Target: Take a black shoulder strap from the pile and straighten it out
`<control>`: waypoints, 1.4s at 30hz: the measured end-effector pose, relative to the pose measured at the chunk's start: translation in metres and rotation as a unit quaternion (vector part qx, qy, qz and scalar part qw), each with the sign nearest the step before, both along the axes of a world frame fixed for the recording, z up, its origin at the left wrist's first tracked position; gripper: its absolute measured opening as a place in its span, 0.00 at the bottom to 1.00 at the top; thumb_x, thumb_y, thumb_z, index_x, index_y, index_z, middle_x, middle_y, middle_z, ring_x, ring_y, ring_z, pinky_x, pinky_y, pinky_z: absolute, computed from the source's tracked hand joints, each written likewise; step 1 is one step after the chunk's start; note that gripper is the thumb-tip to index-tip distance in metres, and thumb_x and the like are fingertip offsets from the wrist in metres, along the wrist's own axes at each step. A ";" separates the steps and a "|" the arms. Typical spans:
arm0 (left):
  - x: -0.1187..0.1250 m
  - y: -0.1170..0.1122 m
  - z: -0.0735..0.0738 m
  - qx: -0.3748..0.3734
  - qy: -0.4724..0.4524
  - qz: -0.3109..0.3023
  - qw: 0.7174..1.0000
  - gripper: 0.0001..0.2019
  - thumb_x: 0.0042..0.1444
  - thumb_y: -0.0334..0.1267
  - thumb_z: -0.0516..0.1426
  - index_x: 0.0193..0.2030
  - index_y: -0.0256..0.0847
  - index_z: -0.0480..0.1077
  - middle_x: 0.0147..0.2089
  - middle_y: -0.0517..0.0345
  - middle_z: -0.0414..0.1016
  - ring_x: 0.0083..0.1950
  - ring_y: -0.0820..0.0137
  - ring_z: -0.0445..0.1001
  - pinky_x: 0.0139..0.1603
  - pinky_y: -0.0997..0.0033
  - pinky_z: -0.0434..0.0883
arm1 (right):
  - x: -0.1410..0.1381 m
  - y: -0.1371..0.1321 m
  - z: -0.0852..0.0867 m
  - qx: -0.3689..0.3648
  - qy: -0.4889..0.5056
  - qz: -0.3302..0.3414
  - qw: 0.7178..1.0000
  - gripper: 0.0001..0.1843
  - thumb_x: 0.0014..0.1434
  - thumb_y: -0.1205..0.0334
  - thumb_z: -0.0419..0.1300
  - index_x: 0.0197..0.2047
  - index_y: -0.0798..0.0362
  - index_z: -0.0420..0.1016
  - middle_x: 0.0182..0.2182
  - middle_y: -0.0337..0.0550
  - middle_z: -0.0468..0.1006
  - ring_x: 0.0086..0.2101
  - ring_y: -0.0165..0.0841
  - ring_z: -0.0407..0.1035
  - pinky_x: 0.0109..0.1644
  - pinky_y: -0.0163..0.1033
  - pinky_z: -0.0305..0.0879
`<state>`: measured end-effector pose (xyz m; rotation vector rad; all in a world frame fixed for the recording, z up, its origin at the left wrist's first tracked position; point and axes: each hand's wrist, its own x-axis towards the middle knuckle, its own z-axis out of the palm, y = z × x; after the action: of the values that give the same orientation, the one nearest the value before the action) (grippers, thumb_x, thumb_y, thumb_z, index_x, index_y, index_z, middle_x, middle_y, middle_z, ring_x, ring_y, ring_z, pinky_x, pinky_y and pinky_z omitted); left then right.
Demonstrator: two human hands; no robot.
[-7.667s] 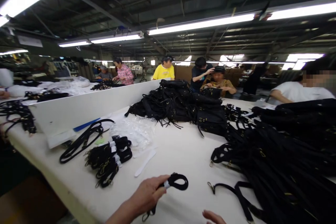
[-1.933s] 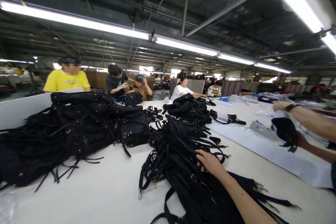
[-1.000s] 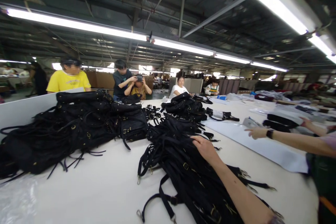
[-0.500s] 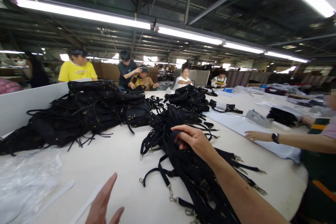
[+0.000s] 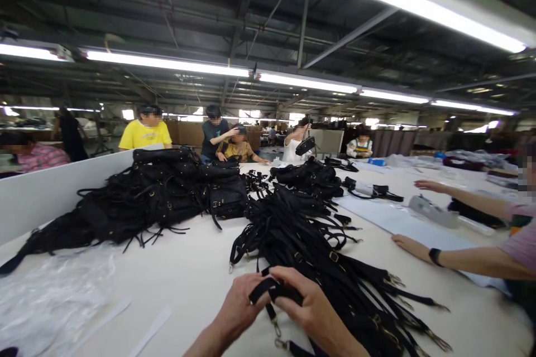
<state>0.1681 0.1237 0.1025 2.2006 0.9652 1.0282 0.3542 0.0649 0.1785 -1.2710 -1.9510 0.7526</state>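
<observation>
Bright overhead light, seen through a wide, bowed view.

Long fluorescent tubes (image 5: 435, 3) lit the room hard from above and flared white near the top edge, while the ceiling (image 5: 167, 8) sat dim. The white table (image 5: 180, 290) gave back a soft glare, shadows were faint, the black straps (image 5: 318, 245) lost detail, and lines bent toward the picture's edges.

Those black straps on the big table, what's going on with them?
The person's left hand and right hand are holding one black strap with a metal clip, beside a big heap of straps. Black bags lie piled beyond. A co-worker's hand rests on a pale sheet at the right.
</observation>
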 end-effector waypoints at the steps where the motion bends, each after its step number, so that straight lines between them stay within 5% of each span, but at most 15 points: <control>1: -0.002 -0.004 0.004 -0.033 0.000 0.003 0.999 0.12 0.60 0.42 0.54 0.38 0.45 0.78 0.43 0.55 0.83 0.45 0.64 0.77 0.51 0.64 0.73 | 0.011 0.000 -0.014 -0.008 -0.033 -0.036 0.999 0.31 0.52 0.63 0.62 0.60 0.45 0.71 0.62 0.46 0.70 0.62 0.43 0.62 0.69 0.50 0.55; 4: -0.006 -0.015 0.011 -0.109 -0.003 0.022 0.994 0.11 0.59 0.41 0.54 0.35 0.46 0.79 0.43 0.59 0.83 0.46 0.64 0.77 0.52 0.67 0.71 | 0.042 0.003 -0.067 -0.044 -0.184 -0.085 0.978 0.42 0.45 0.68 0.62 0.65 0.48 0.64 0.66 0.49 0.64 0.66 0.48 0.54 0.71 0.57 0.48; 8: -0.010 -0.019 0.004 -0.132 -0.014 0.016 0.991 0.09 0.56 0.38 0.56 0.36 0.47 0.79 0.43 0.60 0.83 0.46 0.64 0.78 0.52 0.68 0.71 | 0.064 0.009 -0.123 0.000 -0.291 -0.096 0.952 0.32 0.48 0.77 0.53 0.55 0.47 0.74 0.57 0.47 0.75 0.58 0.45 0.68 0.66 0.58 0.56; 14: -0.028 -0.015 -0.005 -0.157 -0.002 0.032 0.987 0.12 0.52 0.32 0.54 0.39 0.43 0.78 0.41 0.58 0.83 0.42 0.65 0.78 0.46 0.70 0.72 | 0.069 0.016 -0.137 0.059 -0.329 -0.136 0.933 0.29 0.52 0.72 0.55 0.57 0.45 0.71 0.53 0.45 0.78 0.50 0.44 0.73 0.56 0.48 0.66; 20: -0.066 -0.017 0.018 -0.135 0.004 0.065 0.989 0.16 0.50 0.28 0.50 0.40 0.41 0.76 0.40 0.57 0.82 0.43 0.65 0.77 0.46 0.69 0.72 | 0.063 0.023 -0.106 0.030 -0.365 -0.139 0.920 0.18 0.59 0.73 0.48 0.41 0.47 0.76 0.37 0.43 0.81 0.38 0.38 0.78 0.37 0.36 0.66; 28: -0.141 -0.012 0.051 -0.043 -0.055 0.151 0.986 0.19 0.54 0.33 0.52 0.52 0.46 0.72 0.54 0.55 0.78 0.52 0.63 0.78 0.54 0.65 0.74 | 0.050 0.017 -0.006 -0.089 -0.180 -0.034 0.979 0.12 0.58 0.56 0.56 0.33 0.49 0.80 0.27 0.38 0.81 0.30 0.33 0.72 0.34 0.35 0.61; 35: -0.198 -0.006 0.064 -0.024 -0.024 0.257 0.966 0.18 0.55 0.37 0.51 0.51 0.46 0.72 0.45 0.59 0.82 0.48 0.63 0.80 0.53 0.63 0.74 | 0.046 -0.015 0.053 -0.275 -0.031 0.049 0.960 0.15 0.46 0.63 0.64 0.41 0.50 0.80 0.26 0.33 0.78 0.18 0.22 0.58 0.21 0.28 0.56; 42: -0.251 -0.009 0.057 -0.004 0.035 0.367 0.930 0.17 0.55 0.41 0.53 0.49 0.47 0.75 0.51 0.59 0.81 0.56 0.58 0.76 0.62 0.56 0.69 | 0.093 0.012 0.076 -0.160 0.035 -0.075 0.984 0.23 0.47 0.52 0.67 0.46 0.53 0.80 0.26 0.43 0.79 0.19 0.27 0.65 0.19 0.31 0.54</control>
<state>-0.0831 0.1143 0.1598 1.8897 1.8988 1.2427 0.4469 0.0766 0.2548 -1.5375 -1.7024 1.0491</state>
